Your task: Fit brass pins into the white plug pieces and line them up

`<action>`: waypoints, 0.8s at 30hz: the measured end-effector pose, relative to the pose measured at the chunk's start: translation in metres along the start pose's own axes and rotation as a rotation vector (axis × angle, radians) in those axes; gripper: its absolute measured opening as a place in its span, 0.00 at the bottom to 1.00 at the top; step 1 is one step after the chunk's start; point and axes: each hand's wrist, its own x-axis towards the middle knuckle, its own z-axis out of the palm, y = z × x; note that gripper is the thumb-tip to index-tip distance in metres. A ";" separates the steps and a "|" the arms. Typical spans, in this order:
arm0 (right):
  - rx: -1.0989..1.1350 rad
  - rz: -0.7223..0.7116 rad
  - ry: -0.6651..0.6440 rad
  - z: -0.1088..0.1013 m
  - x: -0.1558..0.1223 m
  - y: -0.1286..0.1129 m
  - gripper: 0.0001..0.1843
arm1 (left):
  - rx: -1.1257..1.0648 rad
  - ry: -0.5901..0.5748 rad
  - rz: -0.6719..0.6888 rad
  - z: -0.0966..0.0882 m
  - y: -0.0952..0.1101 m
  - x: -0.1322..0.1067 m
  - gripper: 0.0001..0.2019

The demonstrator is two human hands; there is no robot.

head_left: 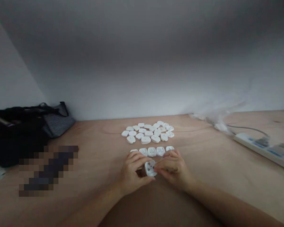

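My left hand (pixel 133 173) grips a white plastic socket piece (pixel 150 168) between thumb and fingers, its face with round holes turned up towards me. At the right side of that piece are the pinched fingertips of my right hand (pixel 172 167); anything small between them is hidden. Just beyond my hands runs a row of similar white socket pieces (pixel 151 151), several of them side by side, with its ends partly covered by my fingers. Farther back lies a loose cluster of more white pieces (pixel 146 140), some turned different ways.
A wooden table (pixel 97 164) reaches to the grey wall behind. On the right lie a white power strip (pixel 262 148) with plugs and cables, and clear plastic wrap (pixel 217 119). Black bags (pixel 19 132) stand on the left, near a blurred-out dark object (pixel 49 170).
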 end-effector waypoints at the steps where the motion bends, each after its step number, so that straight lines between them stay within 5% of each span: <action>1: -0.001 -0.011 -0.014 -0.001 0.000 -0.001 0.03 | 0.002 0.006 0.009 0.000 0.000 0.000 0.20; 10: -0.072 -0.056 -0.061 -0.007 -0.001 -0.001 0.12 | 0.005 -0.002 -0.023 -0.004 -0.002 0.000 0.18; 17: -0.083 0.010 0.076 -0.005 -0.004 0.015 0.09 | 0.054 0.014 -0.243 -0.020 -0.053 -0.004 0.30; 24: -0.101 0.018 0.065 -0.004 -0.006 0.020 0.09 | 0.057 -0.176 -0.248 -0.045 -0.090 -0.009 0.19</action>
